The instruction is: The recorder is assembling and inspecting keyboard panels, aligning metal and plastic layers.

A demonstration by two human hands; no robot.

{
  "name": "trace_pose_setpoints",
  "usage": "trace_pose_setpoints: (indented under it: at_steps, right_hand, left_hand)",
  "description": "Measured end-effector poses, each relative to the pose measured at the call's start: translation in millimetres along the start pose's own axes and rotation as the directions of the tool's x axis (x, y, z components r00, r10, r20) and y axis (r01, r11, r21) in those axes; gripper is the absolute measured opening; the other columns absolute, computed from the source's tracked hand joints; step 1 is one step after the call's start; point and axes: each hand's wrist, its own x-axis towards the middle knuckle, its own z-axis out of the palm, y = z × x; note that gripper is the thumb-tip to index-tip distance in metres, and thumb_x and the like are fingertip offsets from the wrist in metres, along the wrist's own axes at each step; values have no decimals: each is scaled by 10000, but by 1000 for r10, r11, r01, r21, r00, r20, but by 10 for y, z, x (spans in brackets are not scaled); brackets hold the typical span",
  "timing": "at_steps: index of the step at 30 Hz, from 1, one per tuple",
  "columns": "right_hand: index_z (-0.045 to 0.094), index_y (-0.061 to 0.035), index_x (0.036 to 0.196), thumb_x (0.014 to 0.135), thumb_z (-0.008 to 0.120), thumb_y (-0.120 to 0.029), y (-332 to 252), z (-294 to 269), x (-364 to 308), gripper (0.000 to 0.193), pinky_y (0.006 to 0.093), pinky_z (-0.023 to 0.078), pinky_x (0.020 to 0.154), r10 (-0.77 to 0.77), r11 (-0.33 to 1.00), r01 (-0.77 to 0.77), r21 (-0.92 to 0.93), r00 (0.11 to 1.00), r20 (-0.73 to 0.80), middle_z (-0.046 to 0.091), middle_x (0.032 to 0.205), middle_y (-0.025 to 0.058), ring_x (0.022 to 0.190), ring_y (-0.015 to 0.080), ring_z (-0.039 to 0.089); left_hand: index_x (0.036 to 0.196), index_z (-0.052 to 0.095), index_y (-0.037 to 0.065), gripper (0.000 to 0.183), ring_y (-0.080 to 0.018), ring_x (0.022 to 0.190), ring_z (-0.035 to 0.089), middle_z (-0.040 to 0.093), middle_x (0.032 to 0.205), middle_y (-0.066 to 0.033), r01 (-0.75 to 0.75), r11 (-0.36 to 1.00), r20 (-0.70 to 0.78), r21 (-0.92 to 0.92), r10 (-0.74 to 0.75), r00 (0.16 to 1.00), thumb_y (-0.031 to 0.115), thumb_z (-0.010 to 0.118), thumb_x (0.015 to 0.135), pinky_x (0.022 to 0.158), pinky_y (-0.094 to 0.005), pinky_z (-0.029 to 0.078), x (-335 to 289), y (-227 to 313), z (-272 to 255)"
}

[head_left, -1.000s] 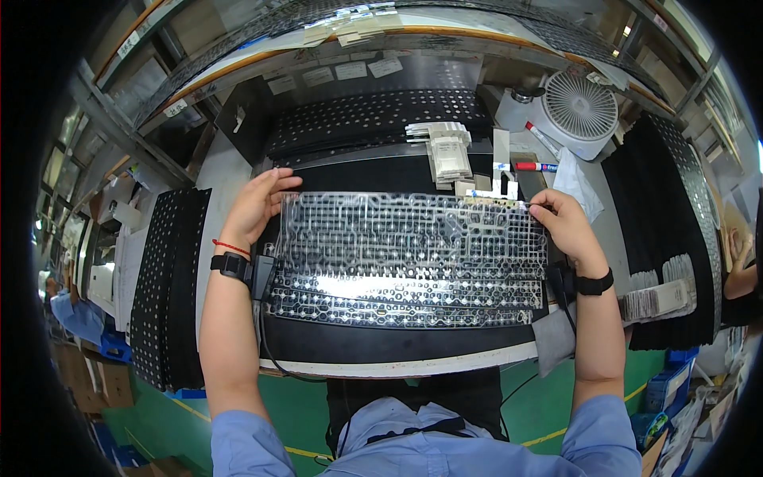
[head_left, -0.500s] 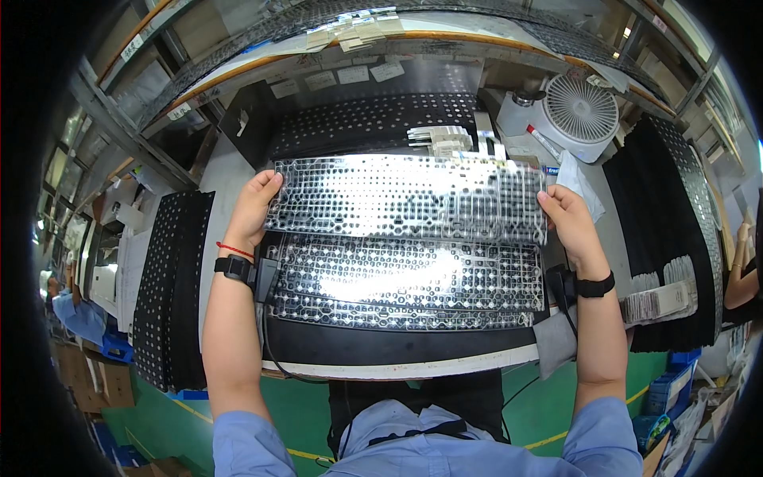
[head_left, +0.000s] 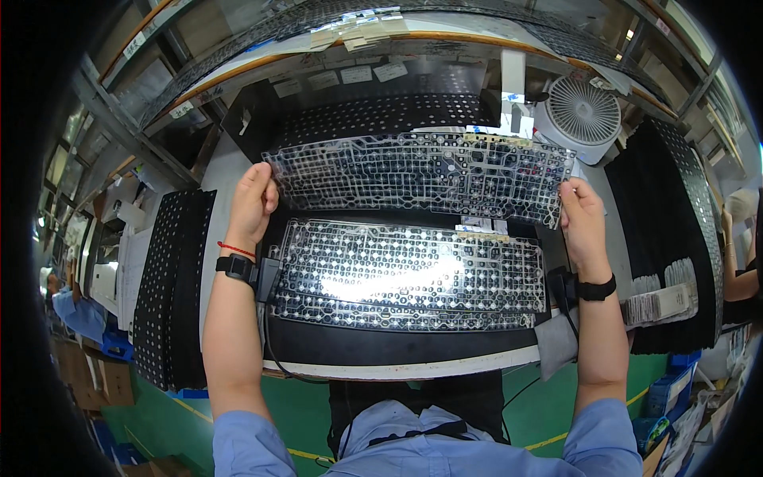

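Observation:
Between my hands a clear keyboard membrane sheet (head_left: pixel 381 176) with printed circuit lines is held up, tilted and slightly bowed. My left hand (head_left: pixel 256 199) pinches its left end, and my right hand (head_left: pixel 583 215) pinches its right end. From its top right edge sticks up a pale connector tail (head_left: pixel 513 75) with blue-marked tabs. Below it, nearer to me, a stack of similar membrane sheets (head_left: pixel 397 274) lies on the black work surface (head_left: pixel 397 340), glaring brightly in the middle. Another tail (head_left: pixel 482 226) shows at that stack's far edge.
Black perforated sheets are piled at the left (head_left: pixel 168 286) and right (head_left: pixel 660 215). A white fan (head_left: pixel 584 111) stands at the back right. Bundled pale tails (head_left: pixel 664 298) lie by my right forearm. A shelf (head_left: pixel 445 41) crosses the back. Another person's arm (head_left: pixel 739 270) shows far right.
The held membrane sheet has lifted away from the stack and tipped, so its tail now stands up. My right hand has moved slightly right; the stack's far edge and tail are uncovered.

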Motion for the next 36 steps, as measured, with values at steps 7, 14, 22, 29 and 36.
trace_pose_setpoints:
  at_steps: [7,14,22,29,36]
  right_hand:
    - [622,-33,1011,1026,507,-270,-33,1,-35,263,183,356,548,-79,990,77,116,997,11,538,717,-44,609,24,466]
    - [560,7,1151,921,580,47,-49,46,-4,234,223,494,819,-41,985,23,170,993,107,630,1043,73,944,87,609]
    - [555,24,1156,910,562,77,28,36,8,252,200,495,747,-38,999,35,25,995,95,594,1150,82,856,64,612]
    - [555,24,1157,912,556,80,-18,40,-4,250,196,489,731,-62,997,59,41,996,61,593,1149,84,839,58,610]
    - [536,25,1201,911,568,69,12,47,7,295,216,509,777,-56,997,53,47,997,59,586,1153,96,881,87,631]
  left_hand:
    - [1002,592,83,297,-102,607,610,626,771,-20,2,1000,-125,15,0,992,371,521,1007,519,-213,417,-47,5,77]
    - [1315,517,18,419,-70,714,613,664,903,-32,32,969,-38,244,-23,999,313,504,1019,547,-172,439,-50,20,177]
    - [1417,387,-29,525,-93,827,622,612,1171,-87,220,957,-131,188,-197,972,269,528,1008,672,-189,487,-70,-30,197]
    - [1374,440,-18,477,-45,746,547,613,994,4,254,911,23,326,-276,961,194,584,973,617,-170,425,-42,-26,176]
    - [1019,592,81,85,-22,674,508,599,822,52,188,942,11,279,-199,980,148,562,975,575,-163,397,-18,-88,142]
